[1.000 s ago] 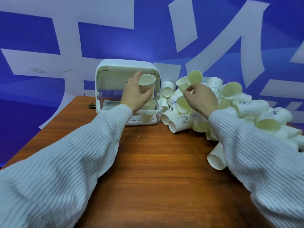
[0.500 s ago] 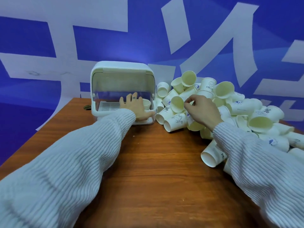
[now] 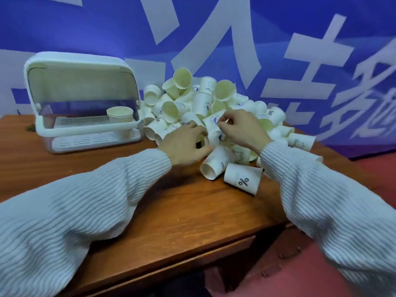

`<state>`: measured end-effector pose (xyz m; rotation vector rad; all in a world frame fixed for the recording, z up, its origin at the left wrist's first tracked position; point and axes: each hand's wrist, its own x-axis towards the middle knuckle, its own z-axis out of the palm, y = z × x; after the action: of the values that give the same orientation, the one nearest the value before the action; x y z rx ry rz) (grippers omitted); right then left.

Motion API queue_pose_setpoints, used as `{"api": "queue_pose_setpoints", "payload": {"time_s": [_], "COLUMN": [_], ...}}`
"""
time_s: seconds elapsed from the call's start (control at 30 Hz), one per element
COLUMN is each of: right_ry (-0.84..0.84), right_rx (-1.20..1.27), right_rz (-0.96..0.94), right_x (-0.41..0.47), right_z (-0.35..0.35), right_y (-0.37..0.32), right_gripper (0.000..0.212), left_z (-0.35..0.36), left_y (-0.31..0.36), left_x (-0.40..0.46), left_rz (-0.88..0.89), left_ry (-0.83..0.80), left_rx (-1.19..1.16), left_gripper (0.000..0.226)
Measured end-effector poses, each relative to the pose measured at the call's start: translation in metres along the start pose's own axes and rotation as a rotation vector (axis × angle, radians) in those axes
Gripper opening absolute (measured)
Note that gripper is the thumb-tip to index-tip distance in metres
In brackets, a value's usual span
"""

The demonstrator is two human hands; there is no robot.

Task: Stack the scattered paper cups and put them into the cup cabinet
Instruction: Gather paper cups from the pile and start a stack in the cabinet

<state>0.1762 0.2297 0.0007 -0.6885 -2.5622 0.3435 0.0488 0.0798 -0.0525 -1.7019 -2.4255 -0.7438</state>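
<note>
1. Table: brown wood, carrying the cabinet at its far left and the cup pile at its far right.
2. Cabinet: white, rounded, standing upright with its clear front lid lifted, showing a slatted tray inside.
3. Stack: short set of nested cups standing upright, mouth up, inside the cabinet at the right end of the tray.
4. Pile: many white paper cups lying jumbled just right of the cabinet, most on their sides, some printed "HELLO" or with small blue marks.
5. Percent cup: lying on its side at the near edge of the pile, marked "%", touching a neighbouring cup to its left.
6. Left hand: reaching into the near side of the pile, fingers curling among the cups; motion blur is hiding the grip, so I cannot tell whether it is holding one.
7. Right hand: working just beside the left hand, thumb and fingers pinching narrowly on the rim of a blue-marked cup at the pile's front.
8. Sleeves: pale ribbed knit, covering both arms to the wrists.
9. Backdrop: blue banner with large white characters, hanging behind the table.
</note>
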Motion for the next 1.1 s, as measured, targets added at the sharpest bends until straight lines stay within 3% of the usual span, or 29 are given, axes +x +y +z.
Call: {"api": "queue_pose_setpoints", "payload": {"time_s": [0.2, 0.33, 0.4, 0.8, 1.1], "right_ry": [-0.216, -0.218, -0.201, -0.147, -0.061], "right_rx": [-0.147, -0.204, -0.148, 0.317, 0.484], "right_rz": [0.042, 0.212, 0.277, 0.347, 0.352], "right_x": [-0.06, -0.1, -0.112, -0.133, -0.135], "right_z": [-0.038, -0.044, -0.04, -0.014, -0.024], "right_y": [0.036, 0.046, 0.048, 0.048, 0.035], "right_gripper": [0.021, 0.054, 0.059, 0.017, 0.009], "left_z": [0.027, 0.034, 0.035, 0.017, 0.0], "left_y": [0.035, 0.044, 0.046, 0.043, 0.034], "left_x": [-0.008, -0.01, -0.012, -0.035, -0.049], "left_rz": [-0.049, -0.159, -0.19, -0.256, -0.358], "left_ry": [-0.096, -0.121, -0.137, -0.245, -0.304], "left_rx": [0.068, 0.053, 0.04, 0.001, -0.104], "left_gripper": [0.082, 0.08, 0.081, 0.077, 0.075]}}
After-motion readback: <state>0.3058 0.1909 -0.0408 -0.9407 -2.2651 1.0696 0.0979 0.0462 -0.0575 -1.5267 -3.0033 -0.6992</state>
